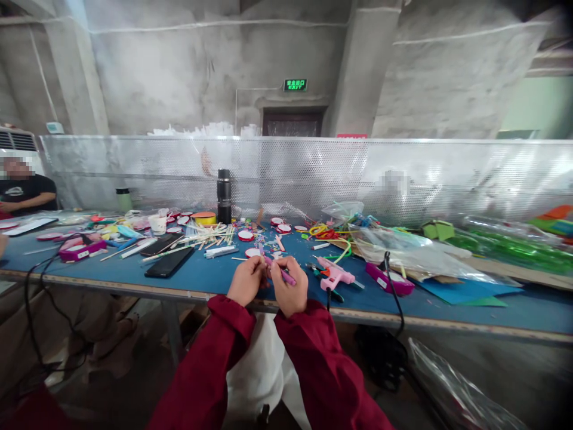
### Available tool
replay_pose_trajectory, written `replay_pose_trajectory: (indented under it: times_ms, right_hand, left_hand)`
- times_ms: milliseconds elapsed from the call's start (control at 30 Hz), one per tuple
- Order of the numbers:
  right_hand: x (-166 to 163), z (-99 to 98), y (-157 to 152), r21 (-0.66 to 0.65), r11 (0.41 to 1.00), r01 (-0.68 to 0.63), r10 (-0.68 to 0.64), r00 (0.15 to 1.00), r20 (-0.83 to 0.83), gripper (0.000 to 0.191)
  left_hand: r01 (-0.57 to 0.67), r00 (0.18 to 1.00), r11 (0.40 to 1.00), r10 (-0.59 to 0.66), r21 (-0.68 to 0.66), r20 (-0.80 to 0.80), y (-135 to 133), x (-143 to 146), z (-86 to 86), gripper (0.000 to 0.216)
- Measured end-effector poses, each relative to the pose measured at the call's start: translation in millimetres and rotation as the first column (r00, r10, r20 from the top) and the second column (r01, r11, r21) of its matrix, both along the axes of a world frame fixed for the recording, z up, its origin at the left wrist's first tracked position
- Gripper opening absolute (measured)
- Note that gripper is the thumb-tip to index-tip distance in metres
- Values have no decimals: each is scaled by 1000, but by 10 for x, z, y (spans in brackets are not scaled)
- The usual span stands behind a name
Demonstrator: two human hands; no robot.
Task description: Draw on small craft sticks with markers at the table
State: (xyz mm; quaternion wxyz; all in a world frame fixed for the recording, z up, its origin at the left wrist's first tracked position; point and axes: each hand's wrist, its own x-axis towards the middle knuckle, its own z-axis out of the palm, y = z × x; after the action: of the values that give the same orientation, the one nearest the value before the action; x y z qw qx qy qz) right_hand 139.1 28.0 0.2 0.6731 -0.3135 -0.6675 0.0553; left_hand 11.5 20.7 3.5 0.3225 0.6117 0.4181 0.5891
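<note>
My two hands meet over the near edge of the blue table. My right hand [290, 286] is closed around a slim purple pen [289, 277], its end sticking out past the fingers. Close against it, my left hand [247, 279] has thumb and fingertips pinched together; what lies between them is too small to make out. Right of my hands is a pink glue gun [335, 275], with orange-handled pliers partly behind it. Round red-rimmed white pieces [253, 252] and small coloured scraps are scattered just beyond my hands.
To the left lie a black phone [170, 263], wooden sticks [215, 235] and a purple box [83, 251]. A black bottle [224, 197] stands at the back. Another purple box [389, 279] with a cable and plastic bags [416, 254] are on the right. A person [27, 192] sits far left.
</note>
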Motion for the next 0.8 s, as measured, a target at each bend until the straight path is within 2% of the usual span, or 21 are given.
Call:
replay_pose_trajectory:
  times_ms: [800]
  right_hand:
    - [-18,-32,34,19,1000,13,-13,1000,-8,18]
  left_hand:
    - [-18,999,1000,19,6,-38,-11,-7,2,23]
